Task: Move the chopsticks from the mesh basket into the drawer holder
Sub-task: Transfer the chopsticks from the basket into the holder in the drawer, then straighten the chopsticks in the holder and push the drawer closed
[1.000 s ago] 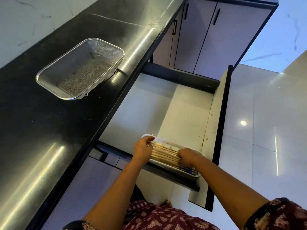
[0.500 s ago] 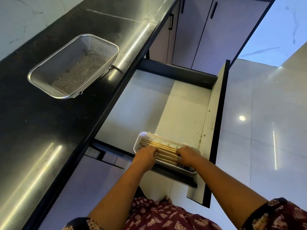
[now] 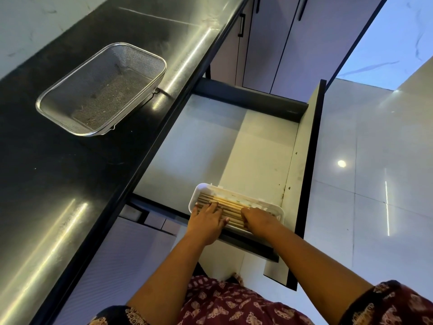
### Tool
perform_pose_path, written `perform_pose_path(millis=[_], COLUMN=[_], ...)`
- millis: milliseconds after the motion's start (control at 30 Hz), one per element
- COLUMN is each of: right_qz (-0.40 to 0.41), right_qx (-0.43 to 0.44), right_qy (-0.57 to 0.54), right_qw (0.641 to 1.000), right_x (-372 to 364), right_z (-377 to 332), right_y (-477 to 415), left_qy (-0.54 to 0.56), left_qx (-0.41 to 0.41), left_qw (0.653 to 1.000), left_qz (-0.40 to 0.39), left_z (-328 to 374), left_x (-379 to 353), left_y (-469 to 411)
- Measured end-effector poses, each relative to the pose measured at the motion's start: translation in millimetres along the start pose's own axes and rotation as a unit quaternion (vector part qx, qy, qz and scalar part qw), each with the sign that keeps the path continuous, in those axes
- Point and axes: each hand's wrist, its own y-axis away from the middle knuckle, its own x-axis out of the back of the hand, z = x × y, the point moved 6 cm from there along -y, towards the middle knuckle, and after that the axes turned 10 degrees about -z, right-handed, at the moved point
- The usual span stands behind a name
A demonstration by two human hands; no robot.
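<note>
Several wooden chopsticks (image 3: 230, 207) lie side by side in a white plastic holder (image 3: 195, 195) at the near end of the open drawer (image 3: 210, 148). My left hand (image 3: 206, 221) rests flat on the left part of the bundle, fingers spread. My right hand (image 3: 260, 221) presses down on the right part, covering those ends. Neither hand lifts anything. The metal mesh basket (image 3: 100, 90) sits on the black counter at the upper left with no chopsticks in it.
The black countertop (image 3: 58, 184) runs along the left, its edge overhanging the drawer. The drawer's front panel (image 3: 307, 184) stands to the right. Cabinet doors (image 3: 304, 43) close off the far end. Glossy floor tiles (image 3: 375, 184) lie to the right.
My left hand came off the holder's far left rim and now lies on top of the chopsticks. The right hand stayed on the right end. The view shifted slightly.
</note>
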Motion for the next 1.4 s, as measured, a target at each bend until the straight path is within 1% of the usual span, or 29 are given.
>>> perform_pose_path(millis=[100,200,300,367,467,767,1033,1167,1333,1400], right_qz=[-0.015,-0.014,-0.06,-0.071,-0.059,-0.04,-0.036,-0.038,-0.066,-0.077], right_qx=[-0.014,-0.02,-0.033,-0.044,-0.048,-0.043,-0.059,-0.05,-0.024,-0.008], right_qy=[-0.03,-0.081,-0.081,-0.075,-0.085,-0.101,-0.138,-0.139,-0.117,-0.096], right_qw=[0.999,0.996,0.994,0.994,0.993,0.993,0.988,0.988,0.991,0.992], right_x=[1,6,2,1,3,24,61,76,86,88], right_z=[3,6,10,12,13,12,14,14,7,5], right_y=[-1,-2,-2,-1,-2,1,-12,-21,-34,-38], left_qy=[0.0,-0.003,-0.014,-0.023,-0.031,-0.045,0.036,0.051,0.053,0.076], left_qx=[0.006,0.003,-0.006,-0.016,-0.021,-0.039,-0.073,-0.08,-0.048,-0.02], left_qw=[1.0,1.0,1.0,0.999,0.999,0.998,0.997,0.995,0.996,0.996], left_qz=[0.008,0.002,-0.011,-0.027,-0.038,-0.007,0.004,0.015,0.044,0.041], left_z=[0,2,9,14,19,27,30,29,17,8], left_x=[-3,-5,-3,-1,4,27,67,79,78,78], left_y=[2,2,-2,-4,-5,-10,-37,-45,-41,-41])
